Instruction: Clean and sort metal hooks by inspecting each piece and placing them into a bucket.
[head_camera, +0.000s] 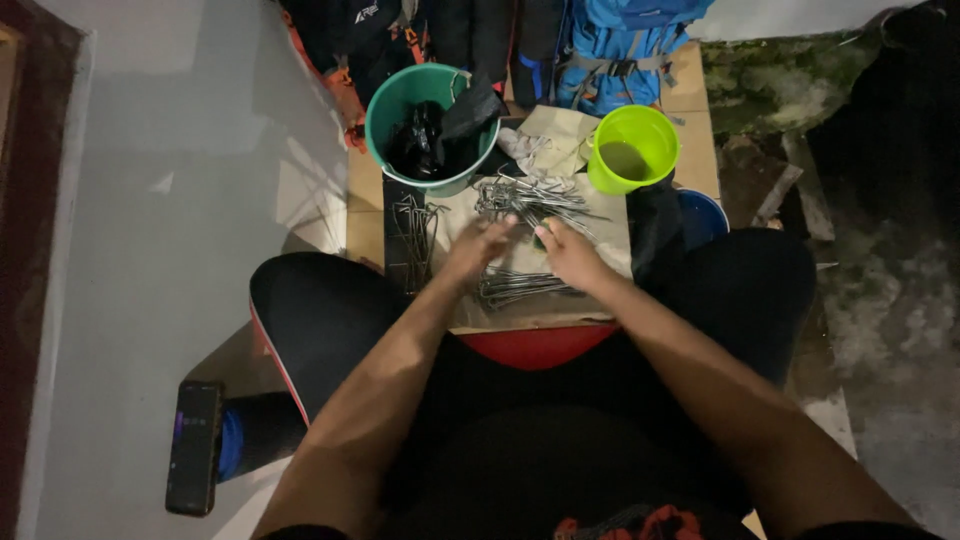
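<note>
Hovering over metal pegs (528, 200) on brown paper (600, 225), left hand (478, 245) and right hand (568, 252) show grip unclear.

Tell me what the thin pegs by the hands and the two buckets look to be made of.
Pegs: likely bare steel wire, grey with dull glints, bent hook ends. Green bucket and lime bucket: probably moulded plastic, smooth, evenly coloured, with a soft sheen on their rims.

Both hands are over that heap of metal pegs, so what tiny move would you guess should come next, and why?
Probably closing the left hand and right hand on a few pegs from the loose heap. Both hover just over it, fingers spread, seemingly empty, while sorted bundles lie beside them: one bundle below the hands, another bundle to the left.
</note>
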